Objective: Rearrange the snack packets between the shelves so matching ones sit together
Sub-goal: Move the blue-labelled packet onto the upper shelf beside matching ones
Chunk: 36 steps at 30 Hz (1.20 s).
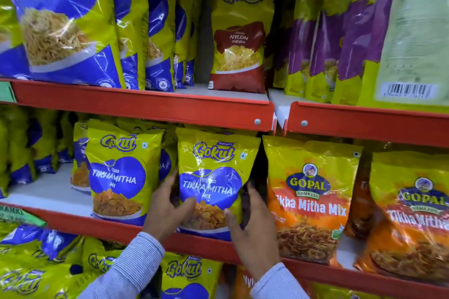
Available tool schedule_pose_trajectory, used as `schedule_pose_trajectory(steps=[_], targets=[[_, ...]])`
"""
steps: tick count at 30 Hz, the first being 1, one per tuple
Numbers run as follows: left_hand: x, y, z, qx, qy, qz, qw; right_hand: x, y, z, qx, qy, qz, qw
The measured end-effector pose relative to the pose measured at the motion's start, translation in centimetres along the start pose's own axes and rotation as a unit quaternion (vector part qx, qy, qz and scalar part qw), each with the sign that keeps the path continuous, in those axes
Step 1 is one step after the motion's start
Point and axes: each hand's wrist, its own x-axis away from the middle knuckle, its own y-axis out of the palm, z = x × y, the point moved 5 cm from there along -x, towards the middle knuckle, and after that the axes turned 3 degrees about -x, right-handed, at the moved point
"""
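Where the middle shelf carries its front row, a yellow-and-blue plastic Gokul Tikha Mitha Mix packet [116, 175] is stood upright at the left, just beside the left hand [167, 209]. A second, matching Gokul Tikha Mitha Mix packet [213, 167] is gripped from both sides: the left hand is closed on its left edge, thumb across the front, and the right hand [255, 228] is closed on its right edge, thumb on the lower front. Its base is set at the red metal shelf lip [206, 245]. To the right, an orange-and-yellow Gopal Tikha Mitha Mix packet [311, 201] is positioned just beside the right hand, with a dark gap between. On the upper shelf, blue-and-yellow Nylon packets [60, 22], a single red-and-yellow Nylon Chevda packet [240, 41] and purple-and-yellow packets [328, 51] are stood in order. The shelves are white boards edged in red.
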Motion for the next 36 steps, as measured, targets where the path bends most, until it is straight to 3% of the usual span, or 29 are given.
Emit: schedule_pose_trajectory(steps=[2,4,6,11,14,18,23,26,30,36], targets=[[-0.9,-0.8,2.3,-0.098,0.127,0.065,0.985,-0.7,-0.8,-2.7,0.061,-0.106,0.075,0.99],[-2.1,-0.8,5.2,-0.183,0.241,0.132,0.944,-2.2,-2.0,-5.8,0.147,-0.227,0.142,0.952],[-3.8,-0.3,7.0,-0.251,0.285,0.147,0.913,-4.9,-2.1,-8.0,0.236,-0.268,0.149,0.922],[-7.0,1.0,8.7,-0.401,0.255,0.056,0.878,-9.8,-1.1,-9.3,0.413,-0.178,0.026,0.893],[-7.7,1.0,9.3,-0.419,0.253,0.067,0.869,-11.2,-0.9,-9.2,0.443,-0.174,-0.005,0.879],[-8.9,1.2,9.9,-0.393,0.247,0.067,0.883,-11.7,-1.2,-9.3,0.432,-0.181,-0.006,0.883],[-6.3,0.8,7.2,-0.338,0.316,0.15,0.874,-8.7,-1.3,-7.7,0.379,-0.252,0.054,0.889],[-3.7,1.6,4.4,-0.355,0.335,0.1,0.867,-6.0,0.2,-5.1,0.378,-0.291,0.031,0.878],[-2.6,2.7,1.3,-0.433,0.284,0.029,0.855,-5.9,1.3,-2.4,0.419,-0.268,0.001,0.867],[-1.8,3.8,2.8,-0.448,0.259,0.066,0.853,-4.8,-1.5,-2.5,0.384,-0.297,0.052,0.873]])
